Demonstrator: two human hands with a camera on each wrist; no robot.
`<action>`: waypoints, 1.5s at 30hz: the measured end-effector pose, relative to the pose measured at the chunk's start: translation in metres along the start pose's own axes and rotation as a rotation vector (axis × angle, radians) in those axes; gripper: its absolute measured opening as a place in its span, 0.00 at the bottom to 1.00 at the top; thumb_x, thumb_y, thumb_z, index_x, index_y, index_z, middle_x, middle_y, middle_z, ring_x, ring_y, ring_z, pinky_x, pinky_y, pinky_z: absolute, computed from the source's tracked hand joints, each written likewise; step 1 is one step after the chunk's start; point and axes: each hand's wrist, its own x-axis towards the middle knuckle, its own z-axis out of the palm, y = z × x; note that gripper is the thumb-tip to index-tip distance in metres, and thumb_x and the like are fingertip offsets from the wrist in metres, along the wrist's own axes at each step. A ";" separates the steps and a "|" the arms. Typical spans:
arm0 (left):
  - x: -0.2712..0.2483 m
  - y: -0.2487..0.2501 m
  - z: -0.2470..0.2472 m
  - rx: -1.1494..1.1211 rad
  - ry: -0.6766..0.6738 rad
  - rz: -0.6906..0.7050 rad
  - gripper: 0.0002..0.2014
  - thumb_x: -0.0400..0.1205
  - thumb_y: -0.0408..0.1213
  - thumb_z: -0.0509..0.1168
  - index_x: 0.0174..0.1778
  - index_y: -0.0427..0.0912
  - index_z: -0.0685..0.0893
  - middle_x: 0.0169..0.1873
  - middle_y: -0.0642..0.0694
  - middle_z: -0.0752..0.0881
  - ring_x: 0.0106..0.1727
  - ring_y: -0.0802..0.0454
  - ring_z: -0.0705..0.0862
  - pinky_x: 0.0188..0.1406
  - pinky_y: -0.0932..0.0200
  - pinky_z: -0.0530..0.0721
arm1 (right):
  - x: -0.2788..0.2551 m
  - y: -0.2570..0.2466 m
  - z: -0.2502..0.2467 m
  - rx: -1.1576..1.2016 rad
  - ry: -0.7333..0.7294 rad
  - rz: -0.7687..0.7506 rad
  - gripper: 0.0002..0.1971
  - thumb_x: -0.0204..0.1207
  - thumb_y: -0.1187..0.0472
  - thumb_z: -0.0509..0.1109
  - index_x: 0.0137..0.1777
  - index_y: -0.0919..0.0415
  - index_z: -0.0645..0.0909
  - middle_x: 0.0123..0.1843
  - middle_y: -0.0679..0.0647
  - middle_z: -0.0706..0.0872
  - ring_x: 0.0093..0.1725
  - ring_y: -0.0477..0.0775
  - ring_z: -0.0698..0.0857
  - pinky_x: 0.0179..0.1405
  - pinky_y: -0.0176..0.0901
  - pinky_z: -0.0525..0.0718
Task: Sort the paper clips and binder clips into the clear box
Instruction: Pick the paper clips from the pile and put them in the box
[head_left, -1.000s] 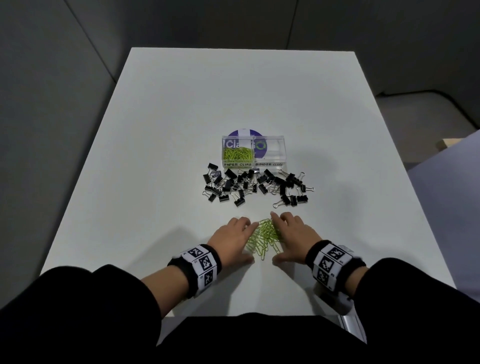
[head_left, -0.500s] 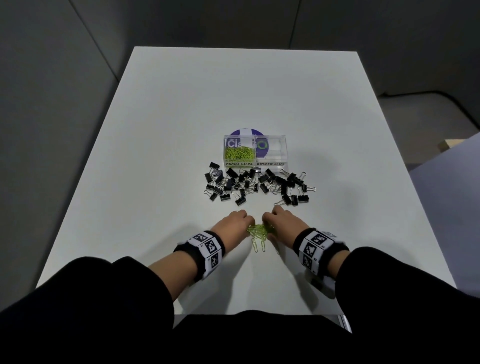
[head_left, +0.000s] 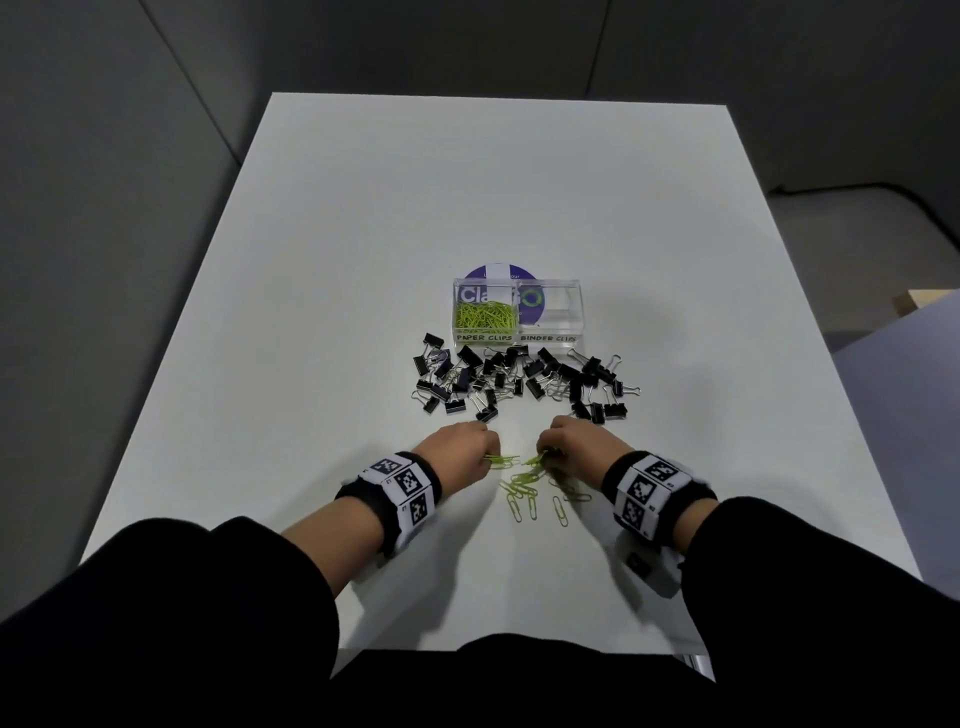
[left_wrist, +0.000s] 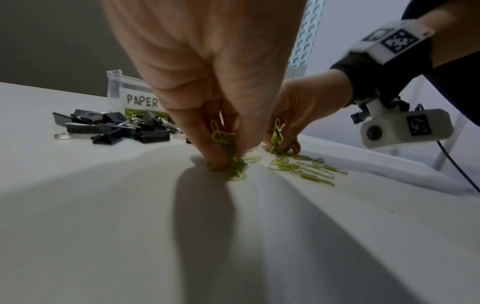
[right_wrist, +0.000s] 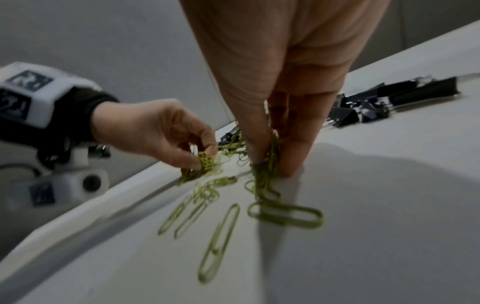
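So both my hands are down on the table (head_left: 322, 291) right in front of me, each pinching its own little bunch of green paper clips (head_left: 530, 486) — left hand (head_left: 457, 452) has a clump between thumb and fingertips, right hand (head_left: 576, 447) is clamped on another clump just beside it. A few loose ones lie flat on the table just behind my fingers, toward me.

The clear box (head_left: 519, 312) is straight ahead, away from me, long side facing me. The "paper clips" half is on the left and already has a green pile in it; the "binder clips" half on the right looks empty as far as I can tell. So my left hand has the slightly straighter line to the right compartment.

Thing in the way — the whole scatter of black binder clips (head_left: 519, 379) sits between my hands and the box, almost touching its front wall. I'd guess I need to lift over them, not slide, and a loose pinch could drop clips into that mess.
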 end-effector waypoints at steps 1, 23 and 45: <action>0.000 -0.002 -0.002 -0.013 0.005 0.009 0.13 0.80 0.30 0.56 0.56 0.37 0.82 0.57 0.40 0.82 0.57 0.43 0.81 0.51 0.57 0.76 | 0.000 0.002 -0.003 0.034 -0.002 0.006 0.12 0.79 0.62 0.65 0.60 0.63 0.82 0.59 0.60 0.81 0.59 0.60 0.81 0.58 0.44 0.76; 0.063 -0.057 -0.145 -0.082 0.478 -0.123 0.11 0.82 0.32 0.58 0.55 0.36 0.84 0.51 0.38 0.84 0.53 0.42 0.81 0.47 0.58 0.71 | 0.118 -0.034 -0.109 0.272 0.324 0.074 0.17 0.80 0.69 0.63 0.69 0.64 0.77 0.64 0.61 0.84 0.61 0.58 0.83 0.63 0.43 0.79; 0.089 -0.036 -0.110 0.217 0.313 0.012 0.17 0.83 0.27 0.57 0.68 0.41 0.75 0.61 0.40 0.81 0.59 0.40 0.81 0.51 0.48 0.80 | 0.001 0.007 -0.023 0.043 0.075 0.095 0.15 0.81 0.56 0.62 0.65 0.59 0.79 0.63 0.55 0.81 0.57 0.52 0.82 0.50 0.34 0.75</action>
